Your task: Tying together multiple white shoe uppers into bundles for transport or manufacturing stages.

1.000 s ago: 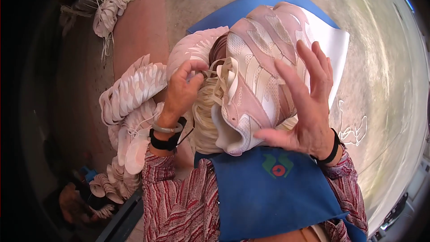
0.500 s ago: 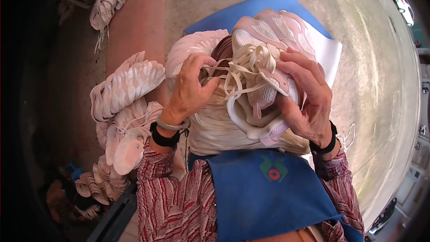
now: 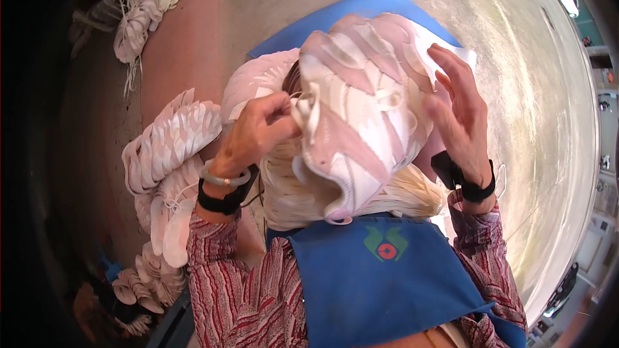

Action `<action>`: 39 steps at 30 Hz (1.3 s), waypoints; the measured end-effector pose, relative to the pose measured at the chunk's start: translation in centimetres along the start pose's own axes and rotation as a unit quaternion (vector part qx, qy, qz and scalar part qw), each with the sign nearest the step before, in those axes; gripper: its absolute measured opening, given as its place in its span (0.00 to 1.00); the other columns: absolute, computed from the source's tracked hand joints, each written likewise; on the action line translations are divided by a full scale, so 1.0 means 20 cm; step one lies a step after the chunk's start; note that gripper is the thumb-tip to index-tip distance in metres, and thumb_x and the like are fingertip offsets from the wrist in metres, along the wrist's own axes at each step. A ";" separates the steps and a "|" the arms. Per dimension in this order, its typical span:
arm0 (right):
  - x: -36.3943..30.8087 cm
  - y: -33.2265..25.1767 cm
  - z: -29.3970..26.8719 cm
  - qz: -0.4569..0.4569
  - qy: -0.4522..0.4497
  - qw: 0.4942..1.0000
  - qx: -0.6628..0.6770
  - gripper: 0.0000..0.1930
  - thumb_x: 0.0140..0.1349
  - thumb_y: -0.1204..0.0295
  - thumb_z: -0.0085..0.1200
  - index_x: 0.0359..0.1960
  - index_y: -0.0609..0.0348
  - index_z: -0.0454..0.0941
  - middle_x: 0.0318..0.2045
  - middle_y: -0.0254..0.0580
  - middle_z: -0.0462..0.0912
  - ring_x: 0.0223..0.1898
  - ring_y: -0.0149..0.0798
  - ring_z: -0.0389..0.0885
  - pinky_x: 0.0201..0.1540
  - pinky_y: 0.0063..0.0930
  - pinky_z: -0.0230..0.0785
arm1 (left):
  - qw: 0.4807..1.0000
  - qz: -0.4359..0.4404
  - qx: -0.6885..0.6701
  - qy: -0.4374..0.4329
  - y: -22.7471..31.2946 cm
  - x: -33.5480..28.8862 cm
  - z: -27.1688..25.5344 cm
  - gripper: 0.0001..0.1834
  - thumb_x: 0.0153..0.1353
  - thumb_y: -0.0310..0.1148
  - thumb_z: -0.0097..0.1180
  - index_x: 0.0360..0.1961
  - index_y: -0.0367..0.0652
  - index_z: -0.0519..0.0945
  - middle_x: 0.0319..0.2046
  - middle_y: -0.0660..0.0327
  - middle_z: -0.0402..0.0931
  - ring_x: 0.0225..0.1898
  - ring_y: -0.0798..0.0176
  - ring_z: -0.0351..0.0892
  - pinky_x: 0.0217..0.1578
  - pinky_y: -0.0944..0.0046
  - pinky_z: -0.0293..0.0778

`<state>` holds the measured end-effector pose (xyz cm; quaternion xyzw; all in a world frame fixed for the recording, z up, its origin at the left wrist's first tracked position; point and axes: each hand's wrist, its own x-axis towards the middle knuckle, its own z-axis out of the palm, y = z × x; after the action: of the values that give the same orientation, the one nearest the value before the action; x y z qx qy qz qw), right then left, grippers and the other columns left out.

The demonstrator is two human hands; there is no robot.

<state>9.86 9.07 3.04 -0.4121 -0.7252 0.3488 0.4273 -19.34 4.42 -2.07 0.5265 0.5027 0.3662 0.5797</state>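
Observation:
In front of my lap is a white and pink shoe upper (image 3: 351, 135), blurred by motion, its side facing up and its collar pointing toward me. My left hand (image 3: 255, 129) is closed in a pinch at its left edge, on a cream shoelace (image 3: 308, 116). To the right, my right hand (image 3: 461, 113) has its fingers spread beside the upper and grips nothing. More pink and white uppers (image 3: 400, 38) lie directly behind it. Underneath is a thick bundle of long cream laces (image 3: 284, 196).
Stacked pink and white shoe pieces (image 3: 171, 138) lie on the left, with more bundles (image 3: 145, 22) at the far left. A blue sheet (image 3: 348, 16) spreads beyond the uppers. A blue apron (image 3: 387, 283) covers my lap.
The upper has turned from showing its open collar and loose laces to showing its side. My right hand has let go of it and opened, while my left hand has closed at the lace.

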 end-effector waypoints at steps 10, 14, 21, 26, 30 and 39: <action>0.10 0.40 -0.06 0.269 -0.061 0.948 0.161 0.35 0.60 0.53 0.55 0.58 0.72 0.65 0.48 0.52 0.78 0.48 0.36 0.77 0.51 0.27 0.68 | 0.995 0.068 0.068 0.024 0.05 0.08 -0.02 0.14 0.59 0.33 0.55 0.42 0.34 0.78 0.32 0.67 0.77 0.28 0.77 0.73 0.29 0.76 0.70; 0.09 0.11 0.09 0.043 -0.001 0.996 0.078 0.42 0.54 0.63 0.64 0.65 0.71 0.55 0.57 0.56 0.68 0.58 0.44 0.69 0.61 0.36 0.60 | 0.993 0.066 0.095 -0.008 0.12 0.22 -0.02 0.14 0.59 0.33 0.55 0.42 0.34 0.78 0.32 0.67 0.77 0.28 0.76 0.73 0.29 0.76 0.71; 0.08 -0.04 0.43 -0.112 0.021 0.988 0.105 0.45 0.50 0.66 0.62 0.65 0.73 0.50 0.59 0.66 0.60 0.60 0.62 0.62 0.63 0.44 0.55 | 0.991 0.066 0.118 -0.022 0.19 0.36 -0.10 0.14 0.60 0.34 0.55 0.42 0.34 0.78 0.32 0.67 0.77 0.28 0.76 0.74 0.30 0.76 0.71; 0.15 -0.02 0.47 -0.104 -0.020 0.991 0.077 0.43 0.53 0.65 0.61 0.66 0.72 0.51 0.60 0.65 0.60 0.60 0.62 0.62 0.62 0.44 0.57 | 0.992 0.064 0.106 -0.001 0.18 0.36 -0.18 0.14 0.60 0.34 0.54 0.42 0.34 0.78 0.32 0.67 0.78 0.29 0.76 0.74 0.30 0.75 0.72; 0.28 0.20 0.33 0.011 -0.015 0.996 0.082 0.33 0.58 0.58 0.57 0.58 0.70 0.63 0.46 0.61 0.73 0.48 0.54 0.73 0.52 0.39 0.67 | 0.994 0.056 0.077 0.044 0.12 0.23 -0.23 0.14 0.60 0.34 0.54 0.42 0.34 0.78 0.32 0.66 0.78 0.29 0.76 0.75 0.31 0.75 0.72; 0.13 0.87 0.32 0.266 -0.219 0.898 0.276 0.27 0.65 0.65 0.53 0.62 0.64 0.65 0.57 0.39 0.73 0.55 0.31 0.69 0.58 0.30 0.64 | 0.989 0.086 0.001 0.120 0.04 0.10 -0.26 0.14 0.61 0.34 0.54 0.43 0.34 0.78 0.33 0.66 0.78 0.30 0.75 0.76 0.32 0.75 0.73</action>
<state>8.55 17.71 -13.52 -0.3687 -0.5386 0.7166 0.2459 -23.89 7.65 -1.29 0.5204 0.5216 0.4750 0.4811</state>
